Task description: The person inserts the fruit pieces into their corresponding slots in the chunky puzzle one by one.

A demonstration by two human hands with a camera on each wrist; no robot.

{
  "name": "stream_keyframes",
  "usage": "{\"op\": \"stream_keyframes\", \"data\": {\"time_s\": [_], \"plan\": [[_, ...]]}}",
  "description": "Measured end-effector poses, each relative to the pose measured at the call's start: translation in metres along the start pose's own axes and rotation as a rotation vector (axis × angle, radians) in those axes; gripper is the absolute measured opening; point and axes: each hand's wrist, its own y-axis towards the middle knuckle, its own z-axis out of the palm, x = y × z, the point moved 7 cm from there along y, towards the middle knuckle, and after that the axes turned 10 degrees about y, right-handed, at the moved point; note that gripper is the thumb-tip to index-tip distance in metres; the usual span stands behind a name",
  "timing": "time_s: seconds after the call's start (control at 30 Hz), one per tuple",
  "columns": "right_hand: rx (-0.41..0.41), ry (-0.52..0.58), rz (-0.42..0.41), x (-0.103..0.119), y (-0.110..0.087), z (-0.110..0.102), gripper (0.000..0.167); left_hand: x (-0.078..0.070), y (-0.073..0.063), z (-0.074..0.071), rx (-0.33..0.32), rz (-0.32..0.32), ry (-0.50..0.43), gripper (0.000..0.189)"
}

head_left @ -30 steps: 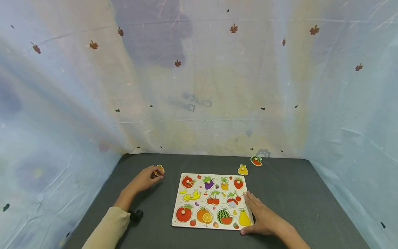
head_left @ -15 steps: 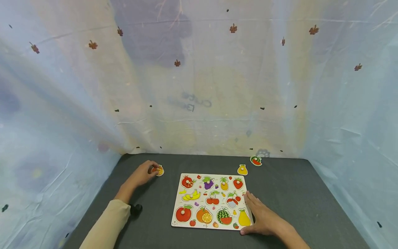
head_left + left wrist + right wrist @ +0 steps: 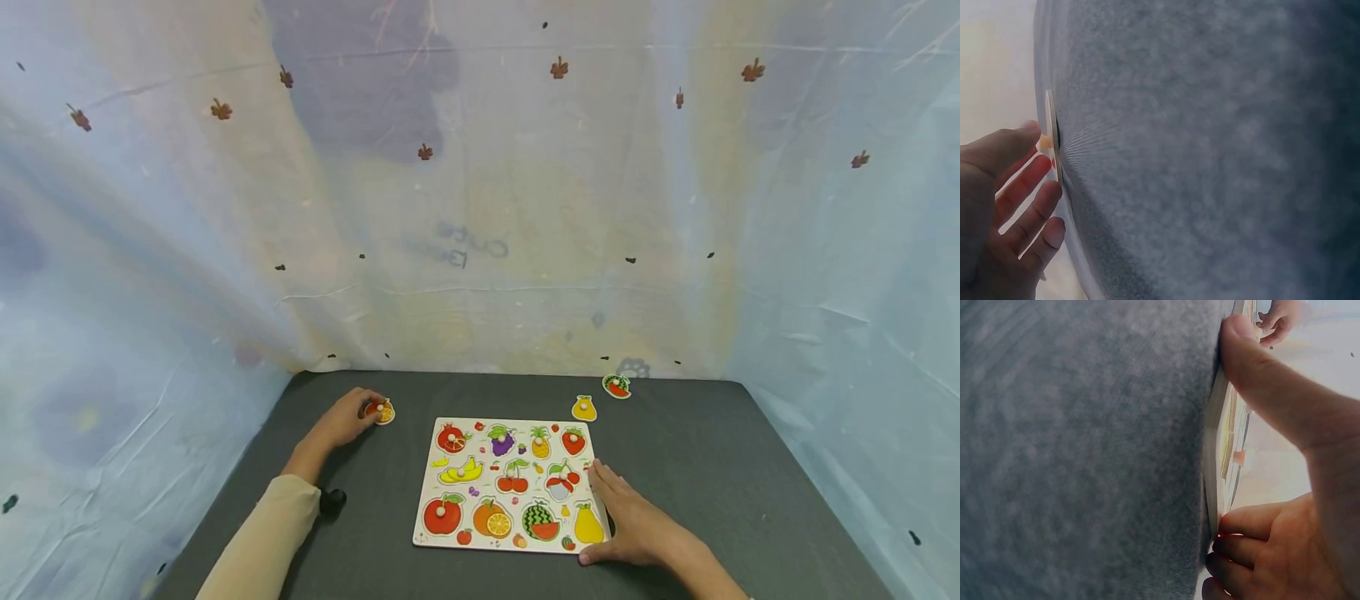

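In the head view my left hand (image 3: 348,418) is at the back left of the dark table, thumb and fingertips at a small orange-fruit puzzle piece (image 3: 386,412). The left wrist view shows that piece (image 3: 1052,119) edge-on, its knob (image 3: 1043,143) pinched between thumb and index finger; the other fingers spread beside it. A white fruit puzzle board (image 3: 487,492) lies at the middle front. My right hand (image 3: 633,521) holds its right side, thumb at the near corner and fingers along the edge. Close up in the right wrist view, thumb and fingertips touch the board's edge (image 3: 1213,425).
Behind the board's right end lie a pear piece (image 3: 584,408) and a watermelon piece (image 3: 617,387). Several knobbed fruit pieces sit in the board. A pale patterned curtain (image 3: 480,317) hangs along the table's back and sides.
The left hand has shifted slightly back and left, uncovering more of the orange piece, which now looks flatter on the table. The right hand and board have stayed put.
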Motion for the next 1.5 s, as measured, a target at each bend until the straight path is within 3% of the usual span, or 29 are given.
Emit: {"op": "stream_keyframes", "data": {"time_s": [0.47, 0.7, 1.13, 1.5], "plan": [[0.007, 0.005, -0.029, 0.004, -0.002, 0.0, 0.138, -0.004, -0.003, -0.006, 0.006, -0.07, 0.117, 0.024], [0.006, 0.005, -0.026, 0.001, -0.001, 0.002, 0.138, -0.005, -0.004, -0.007, 0.015, -0.114, 0.124, 0.019], [0.017, 0.003, -0.039, 0.006, -0.002, 0.0, 0.137, -0.004, -0.002, -0.003, 0.029, -0.137, 0.129, 0.014], [0.012, -0.002, -0.015, 0.004, -0.001, -0.001, 0.137, -0.022, -0.008, -0.007, 0.006, -0.122, 0.112, 0.011]]}}
